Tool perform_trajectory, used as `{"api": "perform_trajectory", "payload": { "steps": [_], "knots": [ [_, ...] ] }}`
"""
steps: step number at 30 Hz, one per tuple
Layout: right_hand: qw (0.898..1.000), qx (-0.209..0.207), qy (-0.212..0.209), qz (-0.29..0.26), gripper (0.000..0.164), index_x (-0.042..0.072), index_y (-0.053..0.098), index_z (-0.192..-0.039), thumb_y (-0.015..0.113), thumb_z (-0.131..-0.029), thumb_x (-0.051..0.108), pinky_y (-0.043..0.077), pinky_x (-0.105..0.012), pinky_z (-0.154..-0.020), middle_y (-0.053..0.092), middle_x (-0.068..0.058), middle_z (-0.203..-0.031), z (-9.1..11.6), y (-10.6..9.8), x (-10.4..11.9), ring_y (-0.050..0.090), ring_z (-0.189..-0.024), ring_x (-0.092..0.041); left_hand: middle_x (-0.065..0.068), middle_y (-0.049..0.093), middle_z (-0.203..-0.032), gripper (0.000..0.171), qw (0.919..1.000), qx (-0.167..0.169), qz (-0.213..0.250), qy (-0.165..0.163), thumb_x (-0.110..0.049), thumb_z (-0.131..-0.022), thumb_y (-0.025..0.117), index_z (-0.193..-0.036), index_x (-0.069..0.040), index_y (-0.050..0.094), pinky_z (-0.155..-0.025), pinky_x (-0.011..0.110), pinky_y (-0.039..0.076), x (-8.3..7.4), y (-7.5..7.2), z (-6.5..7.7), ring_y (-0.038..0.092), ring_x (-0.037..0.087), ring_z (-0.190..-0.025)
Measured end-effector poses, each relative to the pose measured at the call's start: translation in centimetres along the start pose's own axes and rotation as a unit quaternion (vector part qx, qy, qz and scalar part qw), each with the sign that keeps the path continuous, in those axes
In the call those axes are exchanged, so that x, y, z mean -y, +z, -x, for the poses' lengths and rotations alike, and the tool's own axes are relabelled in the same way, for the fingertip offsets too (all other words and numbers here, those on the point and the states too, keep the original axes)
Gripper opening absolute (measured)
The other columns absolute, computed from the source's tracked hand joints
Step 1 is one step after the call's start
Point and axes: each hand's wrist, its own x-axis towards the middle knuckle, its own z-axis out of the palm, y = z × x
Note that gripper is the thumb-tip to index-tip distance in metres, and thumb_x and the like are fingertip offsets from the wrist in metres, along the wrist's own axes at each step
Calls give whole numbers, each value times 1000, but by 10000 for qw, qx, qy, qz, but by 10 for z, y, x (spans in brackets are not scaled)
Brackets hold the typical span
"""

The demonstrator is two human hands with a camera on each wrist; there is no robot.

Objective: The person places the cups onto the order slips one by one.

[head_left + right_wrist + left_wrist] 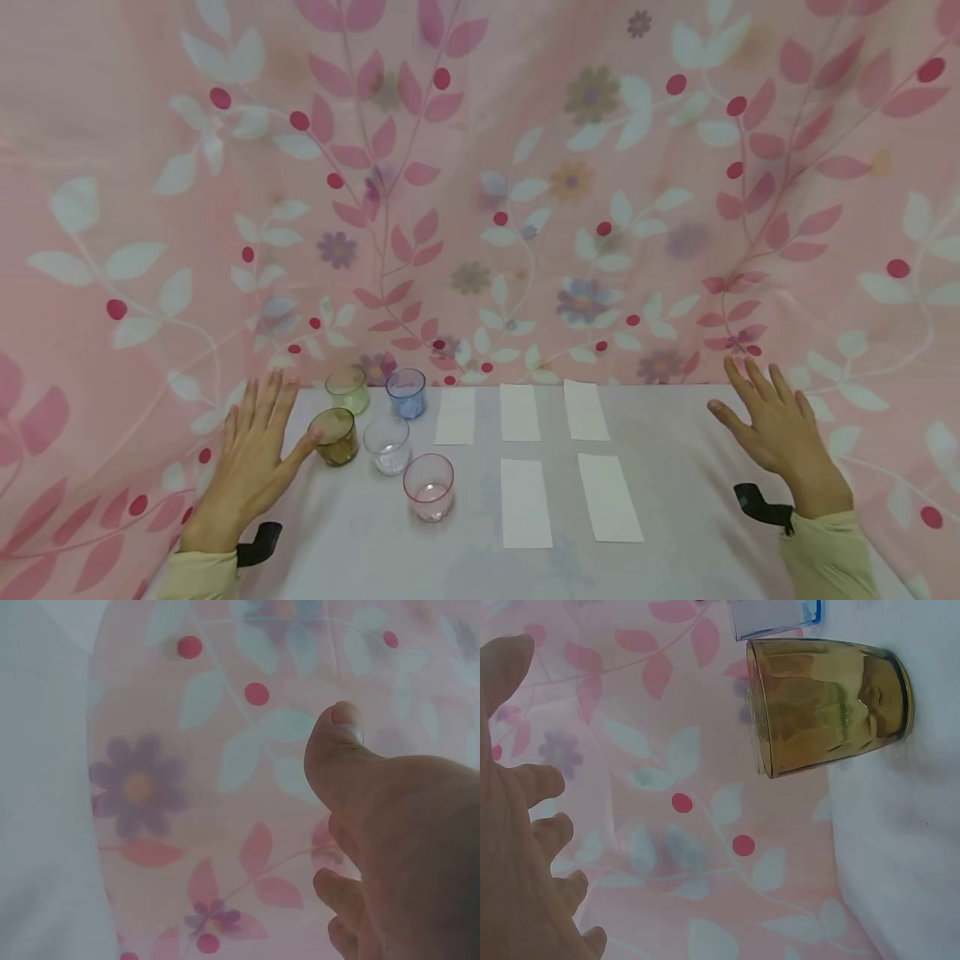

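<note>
My left hand is spread at the left, fingers straight, thumb overlapping the rim of an amber glass in the head view. In the left wrist view a gap shows between that hand and the amber glass. Around it stand a green glass, a blue glass, a clear glass and a pink glass, all upright. At the far right my right hand is spread with nothing in it; the right wrist view shows only cloth beyond its fingers.
Several white paper cards lie on the white table in two rows, among them a back-row card and a front-row card. A floral pink curtain hangs behind and at both sides of the table.
</note>
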Motion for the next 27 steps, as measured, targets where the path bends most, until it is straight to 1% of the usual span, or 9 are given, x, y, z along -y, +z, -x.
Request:
{"api": "perform_trajectory", "payload": {
  "steps": [4, 8, 10, 13, 15, 17, 20, 24, 27],
  "knots": [
    [9999, 37, -148, -41, 80, 20, 6, -172, 47, -111, 51, -5, -84, -120, 11, -28, -175, -3, 7, 6, -8, -161, -53, 8, -1, -180, 84, 9998, 133, -131, 61, -47, -107, 57, -172, -16, 13, -128, 70, -11, -2, 2, 0, -12, 37, -166],
    [9967, -110, -671, -437, 77, 16, 21, -171, 56, -108, 43, 11, -85, -118, 26, -31, -170, -12, 24, 30, 10, -158, -59, 13, 6, -180, 84, 9992, 300, 30, 261, -45, -107, 59, -172, -14, 16, -130, 69, -6, -12, 15, -1, -8, 40, -166],
    [9905, -102, -1029, -908, 74, 11, 28, -168, 61, -107, 35, 20, -85, -114, 34, -30, -167, -18, 39, 49, 23, -154, -60, 16, 14, -178, 83, 9980, 266, 404, 409, -40, -104, 65, -170, -11, 23, -131, 68, 4, -23, 27, -2, 4, 44, -165],
    [9745, 198, -1473, -1682, 71, 12, 31, -168, 63, -106, 27, 40, -77, -107, 51, -26, -157, -26, 67, 82, 45, -141, -54, 17, 33, -172, 79, 9922, 57, 1041, 680, -31, -99, 75, -164, -8, 37, -134, 48, 20, -42, 48, 0, 30, 44, -158],
    [9622, 567, -1605, -2127, 71, 18, 28, -170, 62, -108, 27, 52, -62, -100, 61, -19, -146, -30, 86, 102, 56, -131, -42, 17, 50, -161, 72, 9846, -261, 1491, 871, -23, -94, 81, -156, -5, 49, -125, 33, 36, -54, 63, 3, 51, 38, -144],
    [9516, 916, -1615, -2449, 71, 24, 26, -170, 61, -109, 30, 57, -44, -89, 66, -10, -131, -33, 103, 121, 62, -118, -28, 13, 65, -145, 65, 9756, -555, 1893, 960, -16, -90, 84, -148, -4, 58, -111, 21, 47, -65, 80, 8, 64, 30, -127],
    [9405, 1260, -1549, -2750, 73, 25, 28, -169, 65, -107, 35, 52, -27, -74, 64, 0, -115, -40, 122, 143, 59, -99, -16, 11, 72, -128, 56, 9557, -830, 2689, 864, -7, -87, 85, -138, -3, 64, -92, 25, 57, -79, 102, 15, 69, 25, -110],
    [9351, 1439, -1584, -2825, 83, 19, 33, -168, 74, -100, 40, 46, -27, -74, 62, -5, -111, -58, 140, 167, 55, -97, -21, 9, 69, -133, 56, 9270, -764, 3654, 367, -5, -87, 87, -138, -4, 63, -99, 30, 60, -93, 121, 23, 66, 19, -122],
    [9310, 1665, -1719, -2757, 91, 19, 31, -169, 79, -95, 44, 48, -37, -84, 62, -15, -117, -77, 149, 184, 56, -106, -31, 9, 66, -140, 65, 9205, -644, 3850, 166, -9, -85, 90, -143, -5, 60, -107, 31, 56, -100, 128, 26, 63, 20, -129]
  ]
}}
